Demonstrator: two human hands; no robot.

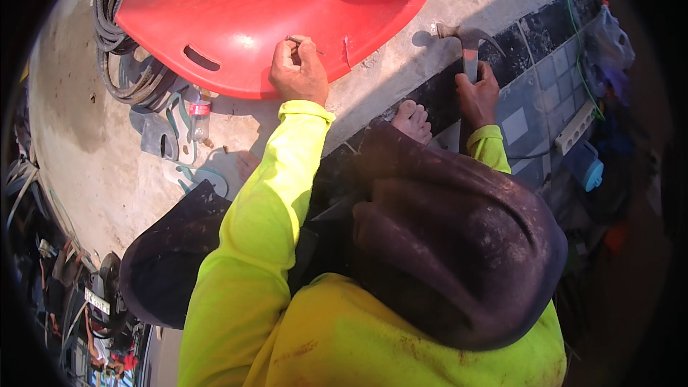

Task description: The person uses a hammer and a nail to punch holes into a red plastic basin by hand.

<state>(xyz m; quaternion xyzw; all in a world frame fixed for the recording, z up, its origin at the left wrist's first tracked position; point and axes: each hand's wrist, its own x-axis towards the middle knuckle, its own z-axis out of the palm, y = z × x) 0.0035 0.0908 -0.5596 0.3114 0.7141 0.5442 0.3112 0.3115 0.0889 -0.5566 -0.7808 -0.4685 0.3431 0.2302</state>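
Observation:
My left hand (299, 75) is closed in a pinch around a thin dark nail-like piece (315, 50), just over the rim of a red plastic tub (236, 46). A slot-shaped handle hole pierces this rim left of the hand, and a short crack-like line shows to its right. My right hand (479, 97) grips a claw hammer (469, 54) by its handle. The hammer's metal head points up and away, beyond the tub's right side and apart from it. My fingers partly hide the thin piece.
Coiled grey cable or hose (115, 36) lies left of the tub. A small plastic bottle (200, 120) and flip-flops (211, 178) are nearer me. At right are a power strip (575, 129), a green cord (573, 25), a plastic bag (613, 39) and a blue-lidded container (592, 174).

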